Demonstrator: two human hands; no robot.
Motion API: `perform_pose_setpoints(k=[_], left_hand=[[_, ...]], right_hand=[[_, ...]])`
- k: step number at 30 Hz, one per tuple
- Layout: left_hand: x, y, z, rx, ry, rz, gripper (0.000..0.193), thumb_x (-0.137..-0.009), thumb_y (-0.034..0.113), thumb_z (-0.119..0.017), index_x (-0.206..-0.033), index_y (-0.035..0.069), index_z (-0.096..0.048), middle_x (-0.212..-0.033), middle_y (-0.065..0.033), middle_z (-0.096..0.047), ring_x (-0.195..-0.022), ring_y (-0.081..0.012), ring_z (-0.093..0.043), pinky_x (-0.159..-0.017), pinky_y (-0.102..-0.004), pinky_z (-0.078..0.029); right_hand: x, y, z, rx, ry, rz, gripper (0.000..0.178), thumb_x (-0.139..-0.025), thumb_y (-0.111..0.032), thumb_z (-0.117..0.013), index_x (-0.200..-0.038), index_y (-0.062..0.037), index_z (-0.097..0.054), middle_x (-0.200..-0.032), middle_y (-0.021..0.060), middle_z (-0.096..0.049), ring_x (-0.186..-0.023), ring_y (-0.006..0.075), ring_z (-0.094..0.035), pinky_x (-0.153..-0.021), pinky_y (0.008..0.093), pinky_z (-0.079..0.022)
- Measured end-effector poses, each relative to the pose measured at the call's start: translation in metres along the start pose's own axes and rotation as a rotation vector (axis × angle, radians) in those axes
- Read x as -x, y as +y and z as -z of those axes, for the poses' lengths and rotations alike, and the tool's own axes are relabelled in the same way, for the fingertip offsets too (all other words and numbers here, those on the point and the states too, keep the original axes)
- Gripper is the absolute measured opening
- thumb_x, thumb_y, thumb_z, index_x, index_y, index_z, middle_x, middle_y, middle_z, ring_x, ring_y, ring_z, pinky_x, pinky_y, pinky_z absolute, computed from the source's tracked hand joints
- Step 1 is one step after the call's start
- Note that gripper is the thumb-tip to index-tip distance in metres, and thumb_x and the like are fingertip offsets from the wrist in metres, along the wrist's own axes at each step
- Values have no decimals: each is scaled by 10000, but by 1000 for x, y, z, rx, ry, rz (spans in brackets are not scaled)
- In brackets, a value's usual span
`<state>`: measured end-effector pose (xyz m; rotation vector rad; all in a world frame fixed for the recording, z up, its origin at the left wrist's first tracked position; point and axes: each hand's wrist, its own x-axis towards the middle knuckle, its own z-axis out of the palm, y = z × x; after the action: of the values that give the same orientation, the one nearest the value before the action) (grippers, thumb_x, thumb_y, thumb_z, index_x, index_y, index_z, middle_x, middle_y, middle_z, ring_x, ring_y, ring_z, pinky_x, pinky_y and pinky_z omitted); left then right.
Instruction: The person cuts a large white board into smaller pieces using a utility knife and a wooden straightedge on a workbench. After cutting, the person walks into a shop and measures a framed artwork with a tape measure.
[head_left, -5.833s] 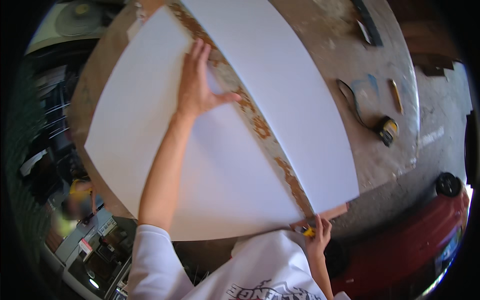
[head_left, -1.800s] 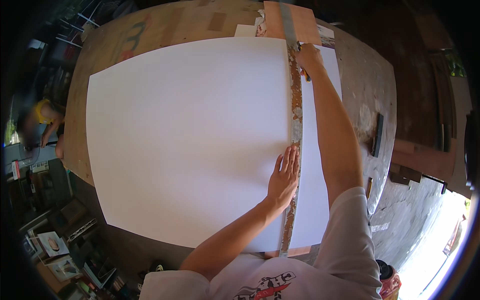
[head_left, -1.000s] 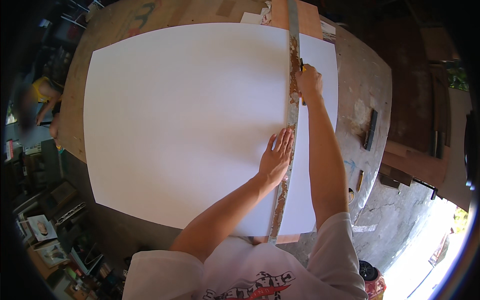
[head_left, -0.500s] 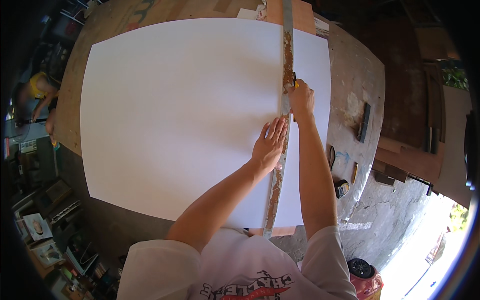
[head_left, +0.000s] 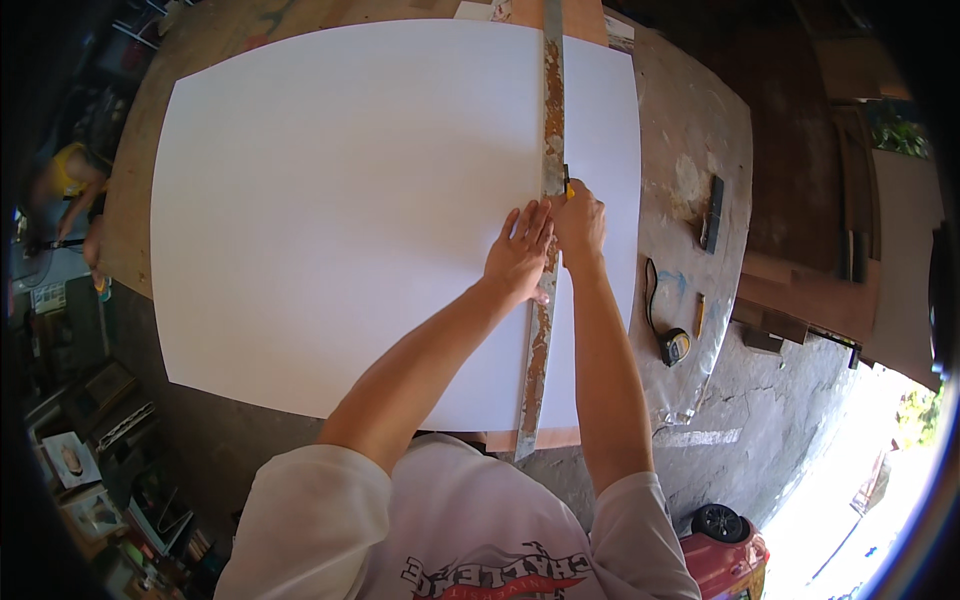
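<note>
Partly under the flat left hand (head_left: 516, 260), beside the right hand (head_left: 582, 226) closed around a cutter (head_left: 570, 191): a straightedge (head_left: 554, 105).

Blk ltrg (head_left: 490, 573) + red txt band (head_left: 510, 589), wht shirt (head_left: 460, 500) front.

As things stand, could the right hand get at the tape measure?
Probably yes: the tape measure lies uncovered on the table, right of the sheet. The right hand holds a cutter, which may need setting down first.
</note>
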<state>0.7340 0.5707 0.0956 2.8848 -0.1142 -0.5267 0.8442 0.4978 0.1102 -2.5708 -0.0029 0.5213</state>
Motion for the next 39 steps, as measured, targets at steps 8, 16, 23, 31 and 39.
perform_pose_setpoints(k=[8,16,23,31,39], left_hand=[[3,1,3,22,22,25,1415,-589,629,-879,-1608,-5,-129,-1689,-186,-125,-1572,-330,-81,-1277,-482,-109],[-4,2,-12,-118,96,53,1438,-585,683,-858,-1616,10,-114,-1702,-145,-122,-1575,-311,-90,-1278,-478,-97],[-5,8,-1,-123,-54,84,1452,-616,734,-812,-1616,6,-53,-1708,-143,-60,-1579,-312,-40,-1286,-483,-72],[-5,16,9,-216,-112,118,1516,-569,772,-818,-1612,-9,-43,-1704,-169,-50,-1577,-332,-22,-1280,-512,-43],[-10,28,15,-286,-168,186,1510,-570,739,-844,-1615,-1,-44,-1705,-163,-55,-1578,-326,0,-1274,-527,-13]], right_hand=[[54,31,-5,-8,18,41,351,-919,-207,-581,-1223,-57,-671,-957,247,-727,-925,437,-703,-808,505,-568],[122,60,-4,80,109,107,261,-919,-151,-590,-1151,-61,-669,-769,219,-708,-786,431,-699,-706,508,-554],[169,88,-4,79,82,138,157,-927,-158,-620,-1011,-26,-625,-720,245,-668,-709,462,-665,-618,522,-527],[227,118,-3,22,12,72,134,-958,-140,-594,-1027,-26,-603,-628,250,-624,-601,463,-640,-520,523,-489],[293,159,-9,8,18,86,190,-963,-125,-606,-1133,-41,-601,-610,221,-622,-540,419,-636,-453,490,-476]])
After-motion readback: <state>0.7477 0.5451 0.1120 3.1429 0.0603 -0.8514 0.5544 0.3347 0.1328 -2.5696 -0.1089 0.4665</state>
